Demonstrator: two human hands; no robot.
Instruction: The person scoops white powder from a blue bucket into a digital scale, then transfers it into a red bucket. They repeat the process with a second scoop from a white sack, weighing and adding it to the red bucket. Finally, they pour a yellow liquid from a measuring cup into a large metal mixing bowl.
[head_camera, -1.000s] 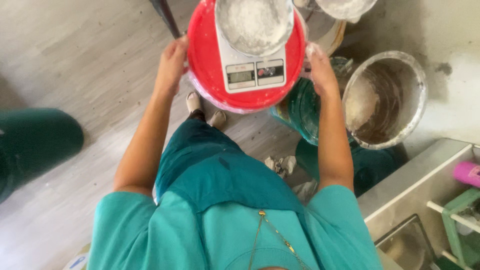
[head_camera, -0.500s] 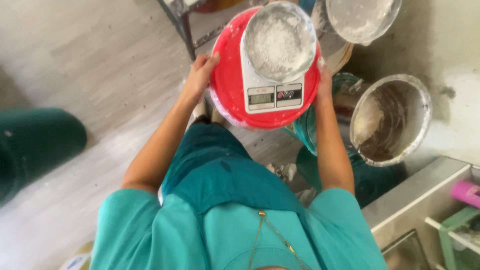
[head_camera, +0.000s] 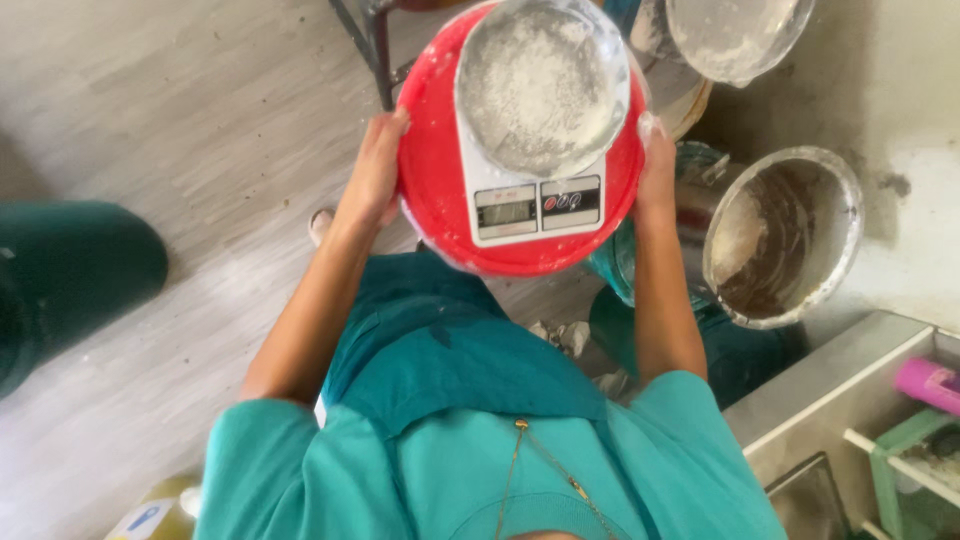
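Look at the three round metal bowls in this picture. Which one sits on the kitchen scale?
The powder-filled bowl resting on the white scale atop the red basin; the other two stand apart to the right.

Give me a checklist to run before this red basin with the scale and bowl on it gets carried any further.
1. Left hand on the red basin rim: ok.
2. Right hand on the opposite rim: ok.
3. Scale lying flat on the basin: ok.
4. Bowl of white powder seated on the scale, not overhanging: ok.
5. Nothing spilling from the bowl: cannot tell; white smears show on the basin.
6. Path ahead free: not ok; a metal pot and a dark frame stand close.
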